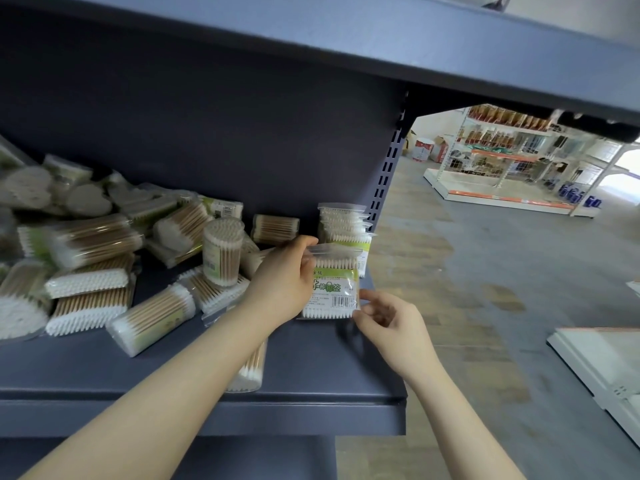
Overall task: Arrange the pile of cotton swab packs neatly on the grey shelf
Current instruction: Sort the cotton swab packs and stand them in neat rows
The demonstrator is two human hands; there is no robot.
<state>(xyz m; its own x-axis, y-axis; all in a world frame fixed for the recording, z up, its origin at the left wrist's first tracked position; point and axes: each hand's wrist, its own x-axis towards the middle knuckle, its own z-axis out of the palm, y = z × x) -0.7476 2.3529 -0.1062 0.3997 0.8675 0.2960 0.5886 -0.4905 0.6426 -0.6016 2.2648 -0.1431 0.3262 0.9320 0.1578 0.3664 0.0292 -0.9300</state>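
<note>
Task early stage, judging by the layout. Both hands work one flat cotton swab pack [331, 286] at the right end of the grey shelf [311, 372]. Left hand [282, 278] grips the pack's left edge, thumb curled over its top seal. Right hand [388, 315] pinches the pack's lower right corner between thumb and fingertips. Pack stands upright, label and barcode facing the camera, bottom edge at or just above the shelf surface; cannot tell if it touches.

Done so far: a short row of upright packs [343, 225] directly behind the held pack, just beyond the left hand's fingertips, against the back panel near the perforated upright [382, 178]. Looks like only a handful of packs; exact count unclear, they overlap. The held pack seems to go in front of that row.

Left to do: nearly everything. The loose pile [86, 244] sprawls well to the left of the left hand and forearm, packs lying at all angles, some stacked, some blurred. One round cylinder pack [221, 251] stands upright just left of the left hand. One small pack [275, 230] lies just above the left hand's knuckles. Another pack [247, 367] sits partly hidden under the left forearm near the shelf's front lip.

Estimate: a small fraction arranged, most of the pile untouched.
</note>
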